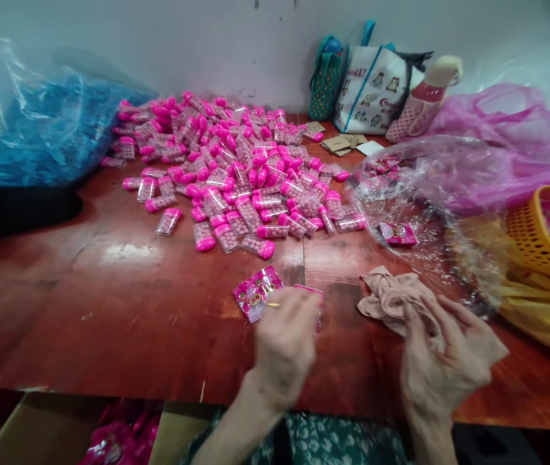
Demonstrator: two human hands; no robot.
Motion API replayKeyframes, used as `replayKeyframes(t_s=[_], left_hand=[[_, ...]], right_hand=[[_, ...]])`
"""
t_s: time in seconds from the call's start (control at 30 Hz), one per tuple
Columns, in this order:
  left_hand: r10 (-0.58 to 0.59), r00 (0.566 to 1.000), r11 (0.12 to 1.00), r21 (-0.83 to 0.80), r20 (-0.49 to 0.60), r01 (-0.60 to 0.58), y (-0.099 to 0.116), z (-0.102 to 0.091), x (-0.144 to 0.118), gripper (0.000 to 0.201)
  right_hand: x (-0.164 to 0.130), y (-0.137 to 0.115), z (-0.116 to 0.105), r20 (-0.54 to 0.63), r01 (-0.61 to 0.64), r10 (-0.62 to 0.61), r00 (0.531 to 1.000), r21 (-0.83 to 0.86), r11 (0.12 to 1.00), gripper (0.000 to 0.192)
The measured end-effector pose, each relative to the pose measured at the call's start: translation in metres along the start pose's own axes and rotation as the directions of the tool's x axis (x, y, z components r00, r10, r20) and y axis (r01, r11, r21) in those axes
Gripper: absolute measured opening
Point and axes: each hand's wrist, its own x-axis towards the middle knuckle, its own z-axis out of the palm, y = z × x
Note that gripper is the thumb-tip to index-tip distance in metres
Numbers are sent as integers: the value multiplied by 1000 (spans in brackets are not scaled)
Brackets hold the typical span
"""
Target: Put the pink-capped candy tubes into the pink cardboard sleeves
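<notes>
My left hand (285,342) is above the red-brown table, blurred, with a ring on one finger and its fingers curled downward. Just beyond it lies a pink printed packet (255,292), partly covered by the fingers. The edge of a second pink piece (311,290) shows behind the same hand; whether the fingers grip it is hidden. On the right, my right hand (444,361) has thumb and fingers closed on a crumpled beige cloth (391,294) resting on the table. A large heap of clear containers with pink caps and pink beads (226,174) spreads behind.
A plastic bag of blue pieces (46,129) fills the back left. At the right are clear plastic film (415,194), a small pink packet (397,234) and a yellow basket (536,226). A white printed bag (374,90) stands against the wall. A cardboard box (42,429) sits below the front edge.
</notes>
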Motion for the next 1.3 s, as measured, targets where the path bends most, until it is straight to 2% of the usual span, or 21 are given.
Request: replayKeyframes(t_s=[0.03, 0.1, 0.13, 0.2, 0.3, 0.47, 0.57, 0.63, 0.7, 0.77, 0.83, 0.9, 0.97, 1.03, 1.1, 1.2, 1.3], left_hand=[[-85, 987, 990, 100, -133, 99, -17, -15, -4, 21], [-236, 945, 916, 274, -224, 294, -49, -39, -10, 25], [-292, 932, 883, 313, -215, 349, -63, -46, -12, 30], [-369, 915, 864, 302, -162, 402, -83, -52, -17, 28], [-386, 910, 880, 235, -149, 412, -93, -48, -21, 14], [-388, 901, 912, 60, -192, 406, -86, -46, -25, 13], [-429, 894, 898, -163, -126, 408, -74, -56, -27, 11], [-501, 865, 790, -423, -25, 444, -65, -63, -28, 11], [-562, 826, 635, -614, 51, 470, -56, -67, -29, 13], [-598, 798, 529, -707, 83, 469, -49, -67, -30, 15], [-606, 789, 478, -749, 98, 460, -46, -65, -31, 12], [-582, 808, 498, -744, 93, 445, -44, -64, -31, 11], [-530, 844, 568, -706, 80, 424, -44, -64, -31, 16], [-472, 877, 644, -646, 87, 410, -45, -67, -29, 13], [-417, 898, 704, -576, 139, 416, -46, -71, -27, 8], [-367, 901, 746, -505, 232, 434, -48, -76, -24, 8], [-398, 872, 692, -529, 286, 490, -50, -75, -24, 10]], right_hand=[[-2, -16, 1, -9, 45, -45, 999, 30, 999, 25], [-8, -48, 5, 101, 157, -171, 980, 133, 979, 16], [-12, -61, 8, 147, 166, -191, 971, 170, 971, 15], [-20, -82, 15, 260, 177, -242, 935, 251, 952, 16], [-32, -98, 27, 351, 174, -290, 890, 327, 929, 20], [-41, -113, 35, 383, 149, -317, 868, 407, 901, 17], [-38, -121, 35, 418, 89, -304, 856, 460, 884, 24], [-34, -125, 35, 490, -33, -254, 834, 504, 863, 29], [-31, -126, 34, 631, -261, -172, 756, 533, 805, 18], [-30, -126, 32, 748, -477, -113, 654, 524, 706, 8], [-30, -125, 31, 785, -569, -84, 614, 514, 641, 16], [-32, -124, 30, 772, -561, -83, 631, 527, 639, 20], [-34, -123, 29, 737, -493, -118, 666, 553, 671, 21], [-36, -122, 29, 680, -383, -179, 711, 588, 712, 21], [-37, -121, 29, 621, -262, -255, 741, 617, 742, 22], [-32, -117, 30, 594, -177, -344, 728, 646, 742, 24], [-26, -115, 29, 686, -285, -339, 644, 626, 726, 28]])
